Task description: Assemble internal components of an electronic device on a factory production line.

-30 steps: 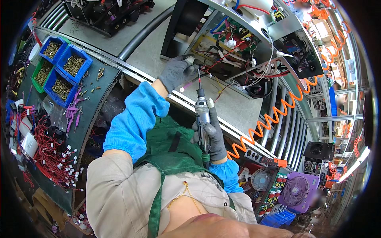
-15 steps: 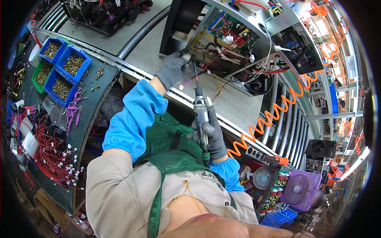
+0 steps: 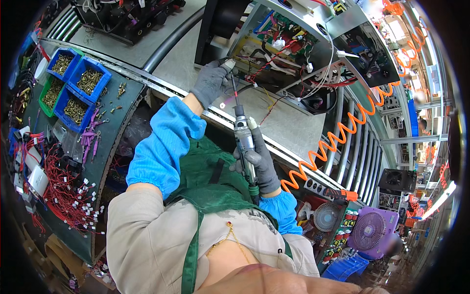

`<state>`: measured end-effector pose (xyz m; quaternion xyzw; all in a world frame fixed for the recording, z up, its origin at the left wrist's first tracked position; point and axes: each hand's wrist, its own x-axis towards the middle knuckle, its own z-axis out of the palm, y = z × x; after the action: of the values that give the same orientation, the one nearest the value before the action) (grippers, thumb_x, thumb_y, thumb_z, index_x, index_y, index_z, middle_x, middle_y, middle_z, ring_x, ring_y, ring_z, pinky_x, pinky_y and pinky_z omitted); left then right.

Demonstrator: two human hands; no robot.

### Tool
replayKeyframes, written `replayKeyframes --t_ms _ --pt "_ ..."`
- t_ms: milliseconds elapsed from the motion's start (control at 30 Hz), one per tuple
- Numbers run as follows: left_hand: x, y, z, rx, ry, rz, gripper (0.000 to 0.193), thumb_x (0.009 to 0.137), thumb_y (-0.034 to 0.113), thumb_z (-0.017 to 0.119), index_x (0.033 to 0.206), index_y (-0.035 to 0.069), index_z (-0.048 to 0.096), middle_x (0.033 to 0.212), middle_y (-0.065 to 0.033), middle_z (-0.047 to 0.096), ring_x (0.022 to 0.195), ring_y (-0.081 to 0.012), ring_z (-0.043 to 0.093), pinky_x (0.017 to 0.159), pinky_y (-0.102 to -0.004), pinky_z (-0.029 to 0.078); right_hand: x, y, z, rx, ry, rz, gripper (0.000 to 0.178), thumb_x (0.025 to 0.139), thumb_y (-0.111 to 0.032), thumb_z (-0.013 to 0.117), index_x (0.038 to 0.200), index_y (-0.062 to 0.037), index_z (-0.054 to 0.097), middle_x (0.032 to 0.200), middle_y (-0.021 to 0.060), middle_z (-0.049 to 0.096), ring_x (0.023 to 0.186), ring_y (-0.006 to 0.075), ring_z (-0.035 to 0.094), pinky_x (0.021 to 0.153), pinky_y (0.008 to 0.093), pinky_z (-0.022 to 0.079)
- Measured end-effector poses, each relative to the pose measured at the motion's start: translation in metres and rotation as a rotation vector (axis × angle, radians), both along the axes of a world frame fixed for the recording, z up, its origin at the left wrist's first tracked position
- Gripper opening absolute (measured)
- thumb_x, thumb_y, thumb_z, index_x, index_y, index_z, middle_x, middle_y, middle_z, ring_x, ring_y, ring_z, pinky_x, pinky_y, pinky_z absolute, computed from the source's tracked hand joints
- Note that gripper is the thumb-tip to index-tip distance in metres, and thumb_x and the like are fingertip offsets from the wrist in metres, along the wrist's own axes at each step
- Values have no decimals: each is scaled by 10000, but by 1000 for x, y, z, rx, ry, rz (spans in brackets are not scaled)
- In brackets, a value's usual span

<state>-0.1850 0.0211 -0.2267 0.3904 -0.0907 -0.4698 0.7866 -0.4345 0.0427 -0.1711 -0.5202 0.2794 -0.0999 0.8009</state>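
Note:
My right hand [image 3: 260, 164], in a grey glove with a pale fingertip, is wrapped round a power screwdriver [image 3: 245, 139] with a silver body. Its long thin bit [image 3: 234, 88] points up and away, and the tip reaches the fingertips of my left hand [image 3: 210, 83]. That hand, gloved alike, is closed in a pinch at the lower left corner of an open metal housing [image 3: 320, 41]. What it pinches is hidden or too small to name. Inside the housing are a green circuit board [image 3: 293, 24] and loose red, white and black wires [image 3: 271, 63].
Blue and green bins [image 3: 73, 112] of brass screws stand on the left bench, with red wire bundles [image 3: 63, 196] nearer me. An orange coiled hose [image 3: 323, 149] crosses the metal rollers [image 3: 350, 157] on the right. A purple fan [image 3: 367, 232] stands at lower right.
The screwdriver and my right hand have shifted a little left, bringing the bit to my left fingertips. My left hand has moved slightly left. The housing appears slightly higher in view.

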Motion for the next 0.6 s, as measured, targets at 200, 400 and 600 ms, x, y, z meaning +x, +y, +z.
replayKeyframes --t_ms 200,400,600 --pt "11 6 15 173 -459 -5 330 821 281 709 989 11 616 777 -59 629 623 -86 540 520 -199 435 -2 0 2 45 15 -6 1053 601 -439 734 1476 -256 178 838 113 540 520 172 567 580 333 565" --pt "24 15 23 246 -977 -48 427 792 322 735 1067 13 629 835 -56 654 678 -98 563 607 -227 475 -9 1 -8 53 26 52 1052 609 -427 738 1477 -258 169 866 125 545 577 200 583 563 340 565" --pt "3 19 10 90 -464 -9 348 851 293 673 1088 44 618 813 -33 645 591 -33 504 521 -168 408 -7 1 -18 287 -140 26 1047 627 -342 757 1476 -272 149 879 163 559 522 213 584 533 379 571"
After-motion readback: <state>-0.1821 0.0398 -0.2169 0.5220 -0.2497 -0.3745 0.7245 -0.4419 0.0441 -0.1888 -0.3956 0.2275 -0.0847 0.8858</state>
